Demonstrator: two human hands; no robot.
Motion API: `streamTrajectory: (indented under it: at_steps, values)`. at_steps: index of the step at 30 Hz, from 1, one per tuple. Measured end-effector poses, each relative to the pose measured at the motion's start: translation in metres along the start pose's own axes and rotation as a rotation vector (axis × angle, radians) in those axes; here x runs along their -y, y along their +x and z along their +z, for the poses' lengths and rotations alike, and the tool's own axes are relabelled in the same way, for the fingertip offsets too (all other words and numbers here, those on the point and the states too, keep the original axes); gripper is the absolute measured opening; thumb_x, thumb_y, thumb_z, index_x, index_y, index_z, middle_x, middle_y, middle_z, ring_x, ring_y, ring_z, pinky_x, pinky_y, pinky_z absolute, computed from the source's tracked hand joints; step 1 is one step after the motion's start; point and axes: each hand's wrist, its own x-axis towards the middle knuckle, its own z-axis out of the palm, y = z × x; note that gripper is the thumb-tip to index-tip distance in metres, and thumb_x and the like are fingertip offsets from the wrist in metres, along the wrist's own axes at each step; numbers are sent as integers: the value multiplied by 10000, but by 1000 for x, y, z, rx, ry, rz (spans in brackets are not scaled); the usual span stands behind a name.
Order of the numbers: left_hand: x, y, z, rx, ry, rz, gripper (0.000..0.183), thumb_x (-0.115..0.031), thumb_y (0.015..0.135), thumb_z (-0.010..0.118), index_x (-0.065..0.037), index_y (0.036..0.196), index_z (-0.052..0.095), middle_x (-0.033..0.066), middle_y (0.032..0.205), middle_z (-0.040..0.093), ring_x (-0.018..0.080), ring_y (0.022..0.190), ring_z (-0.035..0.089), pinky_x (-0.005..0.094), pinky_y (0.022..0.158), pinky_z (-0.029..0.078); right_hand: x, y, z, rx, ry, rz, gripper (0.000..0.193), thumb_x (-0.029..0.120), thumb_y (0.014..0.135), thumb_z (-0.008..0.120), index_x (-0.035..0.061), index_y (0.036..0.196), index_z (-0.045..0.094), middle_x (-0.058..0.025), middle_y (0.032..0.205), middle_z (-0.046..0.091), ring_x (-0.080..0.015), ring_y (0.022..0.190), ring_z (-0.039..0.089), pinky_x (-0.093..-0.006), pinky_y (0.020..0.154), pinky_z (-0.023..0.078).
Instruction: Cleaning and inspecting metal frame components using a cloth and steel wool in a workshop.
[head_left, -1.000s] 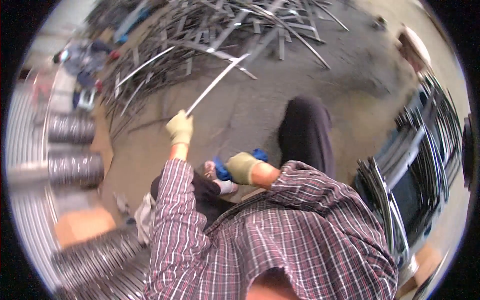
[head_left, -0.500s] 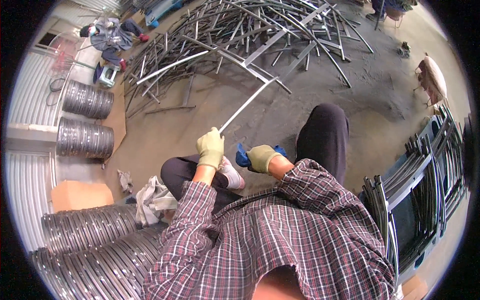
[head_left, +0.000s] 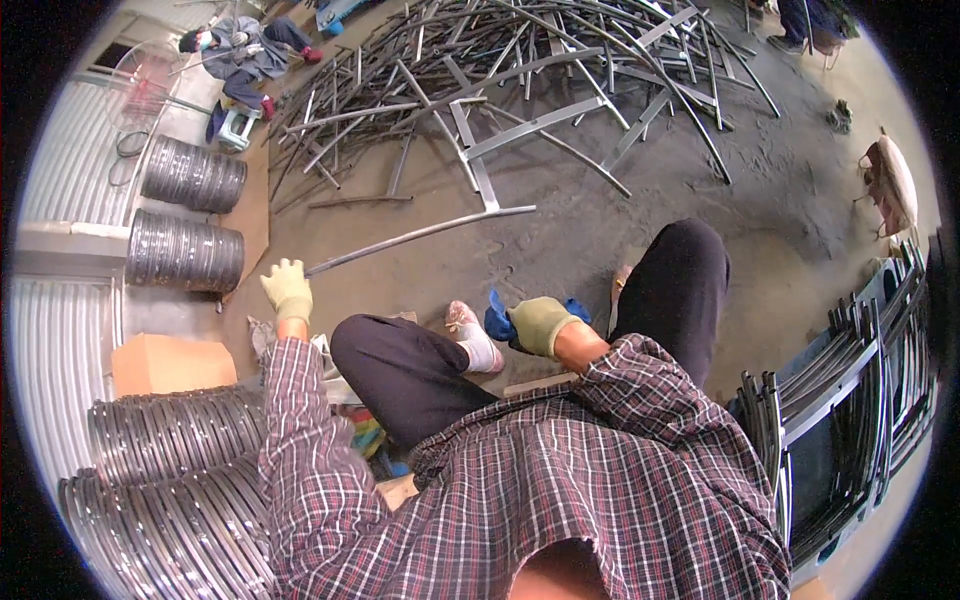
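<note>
Long grey metal bar [head_left: 420, 236], slanting low across the floor.

grey concrete floor [head_left: 600, 240] carries tangled metal bars [head_left: 520, 80] (heaped), ring stacks [head_left: 190, 175].

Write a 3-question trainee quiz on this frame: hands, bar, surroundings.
1. True or false: the left hand grips one end of the long metal bar.
2. The right hand rests on: A) a blue object, B) a cardboard box, C) a stacked ring.
3. Fill in: the pile of bent metal frames lies on the ____.

Key: 1 true; 2 A; 3 floor.
</note>
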Motion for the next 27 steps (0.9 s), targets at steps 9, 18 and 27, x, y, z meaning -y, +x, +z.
streamTrajectory:
  at_steps: [9,18,27]
  values:
    - [-103,68,-10,-76,-517,235,421,-275,832,666,-143,1224,587,78,1291,534,275,1215,488,448,989,421,9,22,3,38,13,-24,224,205,800,578,68,935,691,-182,876,691,-354,811,676,-448,712,534]
    - [-305,112,-32,86,-836,582,445,-234,835,644,-53,1234,566,154,1256,567,329,1154,537,425,973,448,8,18,0,42,134,-10,277,258,777,639,41,949,640,-187,859,680,-369,803,664,-458,709,525]
    - [-461,119,36,230,-905,514,761,-380,803,682,-59,1411,353,181,1381,461,330,1265,457,438,1028,402,15,8,-32,53,224,4,328,217,774,626,27,1039,591,-171,938,635,-344,851,636,-428,769,508]
